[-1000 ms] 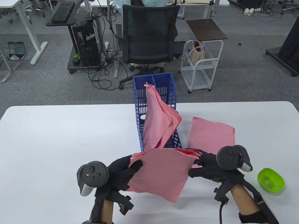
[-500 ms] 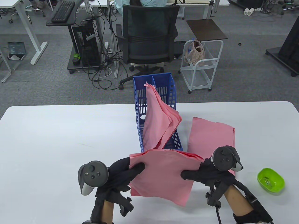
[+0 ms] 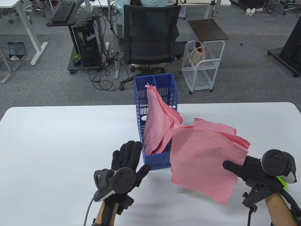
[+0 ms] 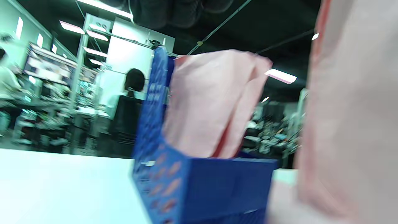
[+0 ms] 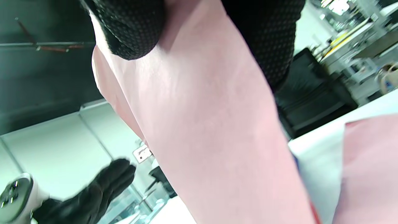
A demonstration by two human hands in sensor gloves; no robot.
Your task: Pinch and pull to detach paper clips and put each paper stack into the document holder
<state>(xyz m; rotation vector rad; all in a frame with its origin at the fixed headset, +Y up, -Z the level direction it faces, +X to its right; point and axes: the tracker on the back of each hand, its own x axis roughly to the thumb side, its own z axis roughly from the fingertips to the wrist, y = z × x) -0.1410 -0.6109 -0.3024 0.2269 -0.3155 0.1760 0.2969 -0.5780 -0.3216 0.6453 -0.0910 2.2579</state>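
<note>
Your right hand (image 3: 247,168) pinches pink paper stack (image 3: 202,160) at right edge, thumb on top; stack hangs above table (image 3: 58,141), just right of blue document holder (image 3: 156,162). Your left hand (image 3: 128,162) spread flat, fingers straight, holds nothing, beside holder's near wall. Judgement: stack light, floppy, sheets loose and fanning at corner; likely to droop and splay from one-edge pinch. Support opposite edge with left hand, square sheets, feed edge-first into free slot. Holder already carries pink sheets (image 3: 157,122). Another stack (image 3: 219,128) lies behind.
</note>
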